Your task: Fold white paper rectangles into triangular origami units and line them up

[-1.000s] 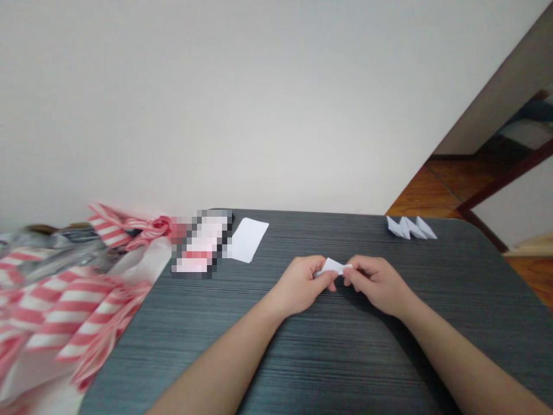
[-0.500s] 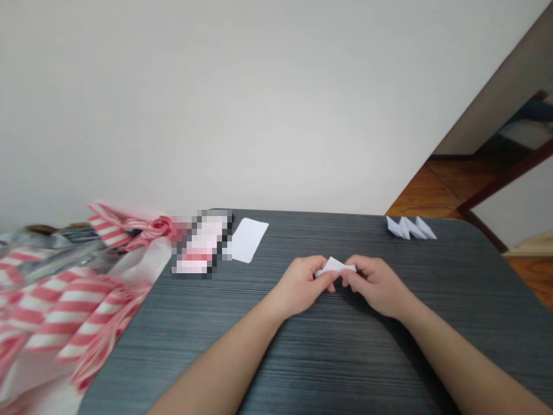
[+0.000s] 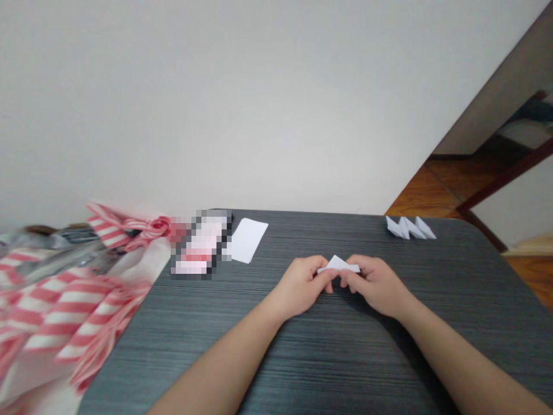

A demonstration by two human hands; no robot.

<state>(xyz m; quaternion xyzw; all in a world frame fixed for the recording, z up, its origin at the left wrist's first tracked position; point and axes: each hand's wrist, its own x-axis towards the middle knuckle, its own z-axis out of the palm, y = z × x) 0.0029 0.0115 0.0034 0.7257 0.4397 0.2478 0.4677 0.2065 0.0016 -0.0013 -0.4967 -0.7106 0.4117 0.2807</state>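
Between my two hands is a small folded piece of white paper (image 3: 338,264), with a triangular peak pointing up and a narrow strip along its lower edge. My left hand (image 3: 305,286) pinches its left side, thumb in front and fingers behind. On the other side, my right hand (image 3: 372,285) grips the right part in the same way. The thumbs lie close together below the peak. Parts of the paper are covered by the fingers.
The dark wood-grain table (image 3: 302,357) stands against a white wall. Plain white paper (image 3: 248,239) lies back left, beside a pixelated phone-like object (image 3: 202,242). Several folded white paper pieces (image 3: 410,228) sit back right. Red-and-white striped cloth (image 3: 64,305) is heaped left of the table.
The folded paper has shifted slightly right and tilted in my fingers, so its peak and lower strip show more. Both hands stay in nearly the same place.
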